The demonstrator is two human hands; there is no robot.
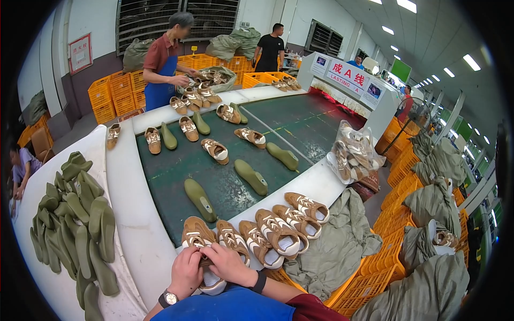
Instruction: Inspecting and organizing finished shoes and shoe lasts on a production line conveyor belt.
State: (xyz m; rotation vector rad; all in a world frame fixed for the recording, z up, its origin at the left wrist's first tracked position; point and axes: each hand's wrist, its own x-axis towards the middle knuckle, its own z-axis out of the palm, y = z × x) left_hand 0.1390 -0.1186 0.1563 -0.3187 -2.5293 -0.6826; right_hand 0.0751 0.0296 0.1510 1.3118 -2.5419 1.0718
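At the near edge of the conveyor table, my left hand point(185, 272) and my right hand point(231, 264) are both closed on a brown and white sneaker point(197, 232). The fingertips meet over its lacing and opening; what they pinch there is hidden. The sneaker's toe points away from me, its pale heel toward my blue apron. Just to the right, a row of several matching sneakers point(277, 231) lies along the white table rim point(143, 224). Beyond them, green shoe lasts point(199, 200) and more sneakers point(214, 150) rest on the dark green belt point(176, 174).
A heap of green lasts point(80, 214) covers the left table. At right stand a clear bag of sneakers point(354, 152) and orange crates point(388, 241) draped with grey-green cloth point(342, 235). Across the belt, a co-worker in a blue apron point(167, 80) handles sneakers. Another person point(270, 51) stands farther back.
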